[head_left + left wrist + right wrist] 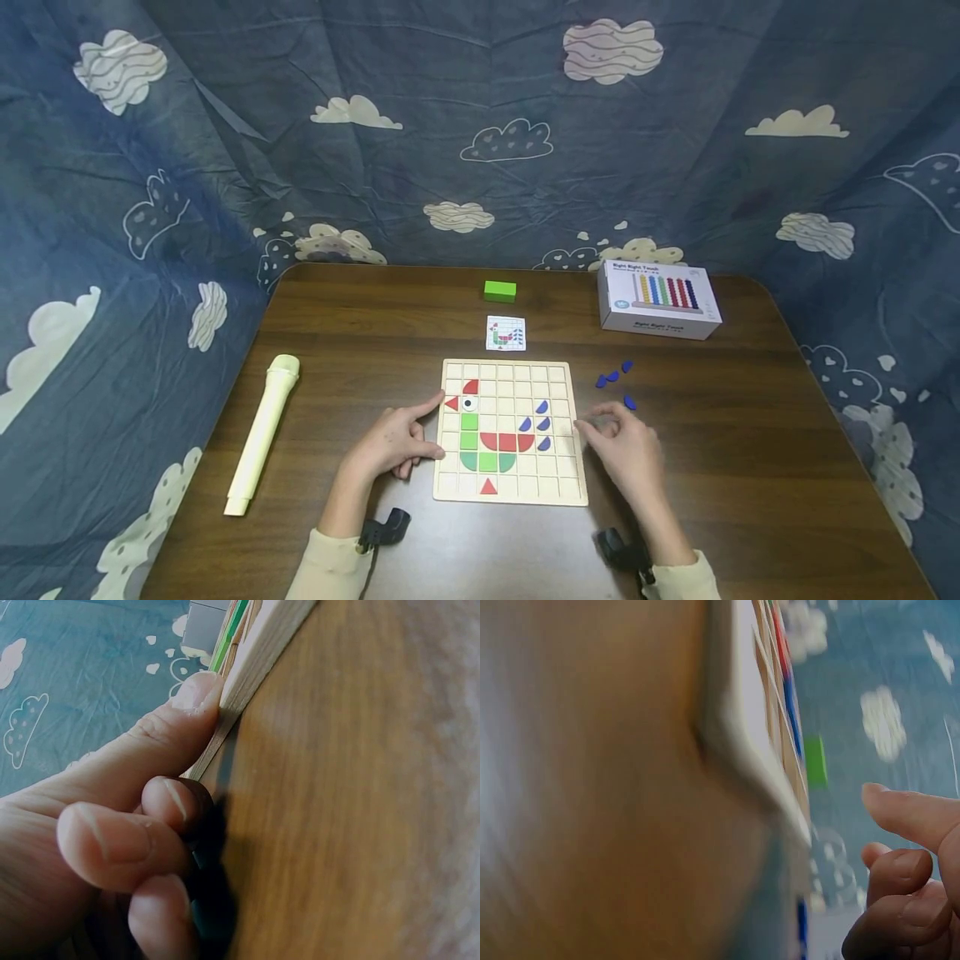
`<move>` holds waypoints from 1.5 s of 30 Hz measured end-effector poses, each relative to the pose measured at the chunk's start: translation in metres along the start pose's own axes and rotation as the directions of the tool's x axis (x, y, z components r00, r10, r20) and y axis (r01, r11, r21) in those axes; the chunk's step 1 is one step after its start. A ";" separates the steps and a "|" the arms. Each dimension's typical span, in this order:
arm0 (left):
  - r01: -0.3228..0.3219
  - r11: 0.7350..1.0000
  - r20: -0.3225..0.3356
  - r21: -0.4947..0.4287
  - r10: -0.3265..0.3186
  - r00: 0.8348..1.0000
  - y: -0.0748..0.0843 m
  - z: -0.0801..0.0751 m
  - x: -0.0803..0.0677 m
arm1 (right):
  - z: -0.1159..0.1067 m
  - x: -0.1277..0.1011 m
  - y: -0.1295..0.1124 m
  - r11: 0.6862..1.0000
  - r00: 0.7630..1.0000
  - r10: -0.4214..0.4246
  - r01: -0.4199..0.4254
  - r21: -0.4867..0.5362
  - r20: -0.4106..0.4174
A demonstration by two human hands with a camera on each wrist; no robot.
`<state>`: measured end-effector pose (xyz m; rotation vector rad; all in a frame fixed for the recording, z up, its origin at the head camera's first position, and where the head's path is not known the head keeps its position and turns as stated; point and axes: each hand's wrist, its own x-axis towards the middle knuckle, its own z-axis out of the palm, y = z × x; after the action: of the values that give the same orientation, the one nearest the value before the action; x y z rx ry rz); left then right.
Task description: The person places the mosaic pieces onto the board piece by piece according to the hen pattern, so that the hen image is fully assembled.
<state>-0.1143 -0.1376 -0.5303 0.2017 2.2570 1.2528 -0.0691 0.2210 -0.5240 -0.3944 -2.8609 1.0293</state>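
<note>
A square wooden grid board (pixel 555 479) lies on the table. On it, red, green and blue pieces and a round eye piece (pixel 469 403) form a bird shape. Several blue half-round pieces (pixel 544 443) sit at its right. My left hand (pixel 388 442) touches the board's left edge with thumb and forefinger spread, the other fingers bent; its thumb (pixel 176 716) meets the rim in the left wrist view. Beside the right edge is my right hand (pixel 626 446), fingers loosely bent, nothing seen in it. Several loose blue pieces (pixel 630 402) lie just beyond it.
A small pattern card (pixel 506 333) lies behind the board, with a green block (pixel 500 291) farther back. At the back right stands a white box (pixel 660 300). A pale tube-like stick (pixel 262 433) lies on the left of the wooden table (pixel 360 333).
</note>
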 end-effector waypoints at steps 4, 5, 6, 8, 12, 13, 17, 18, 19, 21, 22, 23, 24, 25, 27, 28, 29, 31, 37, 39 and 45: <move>0.008 1.000 -0.001 0.004 -0.008 1.000 0.001 0.000 -0.001 | -0.021 0.020 0.025 1.000 0.998 0.010 -0.012 -0.027 -0.056; 0.016 1.000 -0.001 0.003 -0.016 1.000 0.001 0.000 -0.001 | -0.025 0.024 0.030 0.999 0.998 0.016 -0.018 -0.035 -0.056; 0.017 1.000 -0.001 0.003 -0.017 1.000 0.001 0.000 -0.001 | -0.028 0.029 0.036 0.999 0.998 0.023 -0.026 -0.044 -0.051; 0.011 1.000 -0.001 0.003 -0.011 1.000 0.001 0.000 -0.001 | -0.033 0.035 0.045 0.997 0.999 0.041 -0.043 -0.056 -0.034; 0.012 1.000 -0.002 0.006 -0.012 1.000 0.002 -0.001 -0.001 | -0.035 0.044 0.057 0.995 0.998 0.065 -0.065 -0.078 0.001; 0.017 1.000 -0.003 0.007 -0.017 1.000 0.002 -0.001 0.000 | -0.035 0.046 0.058 0.994 0.998 0.069 -0.068 -0.080 0.005; 0.013 1.000 -0.004 0.007 -0.013 1.000 0.002 -0.001 0.000 | -0.033 0.048 0.059 0.992 0.997 0.083 -0.083 -0.098 -0.003; 0.012 1.000 -0.004 0.006 -0.012 1.000 0.002 -0.001 0.000 | -0.032 0.048 0.059 0.991 0.996 0.086 -0.087 -0.106 -0.009; 0.011 1.000 -0.004 0.006 -0.011 1.000 0.002 -0.001 0.000 | -0.032 0.048 0.058 0.990 0.996 0.088 -0.088 -0.113 -0.013; 0.014 1.000 -0.004 0.004 -0.014 1.000 0.002 -0.001 0.001 | -0.031 0.048 0.058 0.987 0.996 0.086 -0.088 -0.131 -0.020; 0.012 1.000 -0.004 0.004 -0.012 1.000 0.002 -0.001 0.001 | -0.031 0.048 0.057 0.986 0.996 0.083 -0.085 -0.141 -0.022; 0.018 1.000 -0.004 0.004 -0.018 1.000 0.002 -0.001 0.001 | -0.030 0.048 0.057 0.985 0.996 0.081 -0.083 -0.148 -0.024; 0.019 1.000 -0.004 0.003 -0.019 1.000 0.002 -0.001 0.001 | -0.030 0.048 0.057 0.985 0.997 0.076 -0.079 -0.154 -0.028; 0.021 1.000 -0.003 0.002 -0.021 1.000 0.002 -0.001 0.001 | -0.030 0.048 0.057 0.985 0.997 0.073 -0.077 -0.157 -0.031; 0.025 1.000 -0.003 0.000 -0.025 1.000 0.002 0.000 0.000 | -0.030 0.047 0.057 0.984 0.997 0.067 -0.072 -0.161 -0.036; 0.027 1.000 -0.003 -0.001 -0.027 1.000 0.002 0.000 0.000 | -0.030 0.047 0.057 0.984 0.997 0.065 -0.070 -0.161 -0.037; 0.028 1.000 -0.004 -0.002 -0.028 1.000 0.002 0.000 0.000 | -0.030 0.047 0.057 0.985 0.997 0.064 -0.069 -0.158 -0.038; 0.028 1.000 -0.005 -0.002 -0.028 1.000 0.002 0.000 0.000 | -0.030 0.046 0.055 0.987 0.997 0.065 -0.070 -0.146 -0.035; 0.018 1.000 -0.003 -0.004 -0.018 1.000 0.002 0.000 -0.001 | -0.029 0.043 0.044 0.993 0.999 0.026 -0.031 -0.116 -0.039; 0.017 1.000 -0.003 -0.006 -0.017 1.000 0.002 0.000 -0.001 | -0.028 0.041 0.037 0.995 0.999 0.001 -0.006 -0.102 -0.048; 0.015 1.000 -0.001 -0.008 -0.015 1.000 0.001 0.000 -0.001 | -0.024 0.037 0.015 0.997 0.997 -0.070 0.069 -0.025 -0.039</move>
<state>-0.1136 -0.1373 -0.5293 0.1809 2.2505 1.2541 -0.0979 0.2568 -0.5150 -0.3113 -2.8324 0.9662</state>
